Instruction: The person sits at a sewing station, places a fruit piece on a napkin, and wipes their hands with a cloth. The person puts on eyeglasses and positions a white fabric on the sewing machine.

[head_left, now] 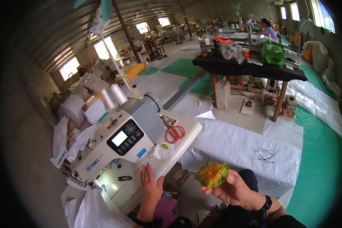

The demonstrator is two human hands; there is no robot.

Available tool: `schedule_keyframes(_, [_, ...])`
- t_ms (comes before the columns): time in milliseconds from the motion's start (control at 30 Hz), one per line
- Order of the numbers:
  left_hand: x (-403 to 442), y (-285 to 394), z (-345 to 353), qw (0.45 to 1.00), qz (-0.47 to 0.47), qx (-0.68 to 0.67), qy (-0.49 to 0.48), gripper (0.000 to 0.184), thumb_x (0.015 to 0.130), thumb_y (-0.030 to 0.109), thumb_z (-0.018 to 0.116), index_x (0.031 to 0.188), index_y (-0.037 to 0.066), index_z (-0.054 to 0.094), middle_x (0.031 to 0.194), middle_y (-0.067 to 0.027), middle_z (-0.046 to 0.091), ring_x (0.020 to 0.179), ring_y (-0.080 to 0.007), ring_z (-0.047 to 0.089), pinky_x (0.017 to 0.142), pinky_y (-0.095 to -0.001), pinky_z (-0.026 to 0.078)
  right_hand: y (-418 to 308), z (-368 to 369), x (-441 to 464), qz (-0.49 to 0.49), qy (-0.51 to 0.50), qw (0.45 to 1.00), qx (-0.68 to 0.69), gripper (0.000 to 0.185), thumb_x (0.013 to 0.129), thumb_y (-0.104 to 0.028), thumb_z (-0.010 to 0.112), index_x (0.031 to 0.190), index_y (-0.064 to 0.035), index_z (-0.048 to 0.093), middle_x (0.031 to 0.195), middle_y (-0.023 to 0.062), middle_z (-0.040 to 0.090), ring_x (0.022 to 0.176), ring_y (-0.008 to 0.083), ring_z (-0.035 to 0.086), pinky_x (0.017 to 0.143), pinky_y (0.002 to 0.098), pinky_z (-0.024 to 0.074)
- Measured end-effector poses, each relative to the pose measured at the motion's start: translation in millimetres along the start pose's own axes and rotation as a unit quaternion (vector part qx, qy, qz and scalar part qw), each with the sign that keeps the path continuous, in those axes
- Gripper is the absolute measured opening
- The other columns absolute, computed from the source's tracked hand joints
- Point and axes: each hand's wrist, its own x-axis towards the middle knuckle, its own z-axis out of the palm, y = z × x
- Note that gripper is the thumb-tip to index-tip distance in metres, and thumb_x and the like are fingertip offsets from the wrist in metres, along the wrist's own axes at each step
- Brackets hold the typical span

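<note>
The right hand (233, 191) pinches a green-and-orange piece of food (212, 175) between thumb and fingers, held up to the right of the sewing machine (119, 138). The left hand (152, 187), fingers extended, is at the edge of the sewing table (142, 173), near black snips (124, 178).

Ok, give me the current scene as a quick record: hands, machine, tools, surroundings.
left hand: open, fingers extended, by the sewing table edge; contact unclear
right hand: holding a green-skinned food piece, orange side showing
sewing machine: screen lit
tools: black snips near the left hand; red-handled scissors farther back
white cloth: eyeglasses lying on it
thread: two white cones standing behind the machine
background: another person in a purple top
</note>
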Motion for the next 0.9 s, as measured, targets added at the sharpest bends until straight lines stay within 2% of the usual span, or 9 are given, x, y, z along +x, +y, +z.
schedule_keyframes(133, [3.3,3.7,-1.1,1.0,-0.008,-0.016,0.0,0.074,0.084,0.027,0.062,0.139,-0.007,0.028,0.138,-0.0275,0.037,0.13,-0.043,0.033,0.108,-0.0518,0.025,8.5,-1.0,4.5,0.03,-0.023,0.998,0.044,0.065,0.087,-0.038,0.062,0.129,0.0063,0.039,0.118,0.0217,0.054,0.101,0.0249,0.058,0.092,0.0349,0.0448])
schedule_keyframes(233, [24.2,0.6,3.8,0.999,0.009,-0.042,0.01,0.074,0.084,0.028,0.062,0.139,-0.007,0.027,0.139,-0.0274,0.036,0.13,-0.0425,0.034,0.108,-0.05,0.026,14.0,-8.2,11.6,0.015,-0.008,0.999,0.039,0.06,0.089,-0.033,0.06,0.13,0.0055,0.039,0.122,0.0197,0.052,0.105,0.0254,0.057,0.093,0.0348,0.0446])
schedule_keyframes(333, [56.1,6.5,6.4,0.999,0.028,-0.029,-0.026,0.074,0.086,0.031,0.06,0.139,-0.008,0.026,0.14,-0.0272,0.036,0.132,-0.0419,0.031,0.109,-0.0492,0.024,25.0,-14.7,16.2,0.009,-0.008,1.0,0.022,0.052,0.093,-0.023,0.055,0.133,0.0045,0.037,0.125,0.0155,0.051,0.11,0.0258,0.056,0.094,0.035,0.0447])
schedule_keyframes(433, [73.5,-9.4,47.0,0.999,0.023,-0.024,-0.04,0.074,0.088,0.039,0.055,0.139,-0.007,0.026,0.14,-0.0266,0.036,0.134,-0.0399,0.029,0.11,-0.049,0.021,30.5,-16.4,18.4,0.016,0.001,1.0,0.011,0.051,0.093,-0.023,0.055,0.132,0.0045,0.038,0.125,0.0156,0.051,0.109,0.0253,0.056,0.094,0.0346,0.0449])
schedule_keyframes(500, [74.8,-18.9,68.4,0.994,0.014,0.062,-0.087,0.075,0.09,0.047,0.048,0.138,-0.007,0.029,0.141,-0.0261,0.035,0.136,-0.0373,0.026,0.111,-0.0485,0.018,31.5,-22.4,16.1,0.014,0.012,1.0,0.006,0.05,0.093,-0.022,0.054,0.132,0.0047,0.038,0.125,0.0159,0.051,0.109,0.0253,0.056,0.093,0.0343,0.0451])
schedule_keyframes(600, [69.3,-21.9,83.9,0.991,-0.007,0.096,-0.096,0.077,0.09,0.053,0.044,0.136,-0.008,0.033,0.142,-0.0249,0.034,0.137,-0.0349,0.026,0.111,-0.0484,0.017,28.5,-31.4,11.3,0.008,0.04,0.999,0.008,0.048,0.093,-0.02,0.052,0.132,0.0051,0.038,0.124,0.0167,0.051,0.107,0.0251,0.057,0.092,0.0337,0.0458])
schedule_keyframes(700, [70.4,-25.3,85.0,0.994,-0.023,0.046,-0.098,0.078,0.09,0.056,0.043,0.136,-0.007,0.035,0.143,-0.0242,0.034,0.137,-0.0334,0.026,0.112,-0.0479,0.017,27.2,-34.1,7.7,-0.002,0.061,0.998,0.024,0.047,0.094,-0.019,0.051,0.131,0.0055,0.038,0.123,0.0174,0.052,0.107,0.025,0.057,0.091,0.0332,0.0466])
schedule_keyframes(833, [78.9,-27.2,70.2,0.987,-0.037,0.048,-0.149,0.071,0.092,0.05,0.042,0.138,-0.003,0.033,0.146,-0.0218,0.029,0.139,-0.0333,0.023,0.112,-0.0472,0.015,28.0,-31.9,8.2,-0.011,0.054,0.998,0.025,0.046,0.094,-0.019,0.051,0.131,0.0051,0.039,0.122,0.0168,0.052,0.106,0.0248,0.057,0.09,0.0332,0.0473])
schedule_keyframes(900, [89.1,-30.2,53.5,0.976,-0.058,-0.077,-0.195,0.065,0.093,0.043,0.045,0.139,-0.001,0.034,0.143,-0.024,0.034,0.137,-0.0349,0.027,0.111,-0.0458,0.022,30.1,-32.3,7.3,-0.016,0.046,0.999,0.024,0.045,0.094,-0.018,0.052,0.131,0.0044,0.04,0.123,0.0158,0.052,0.107,0.0245,0.057,0.09,0.0332,0.0476])
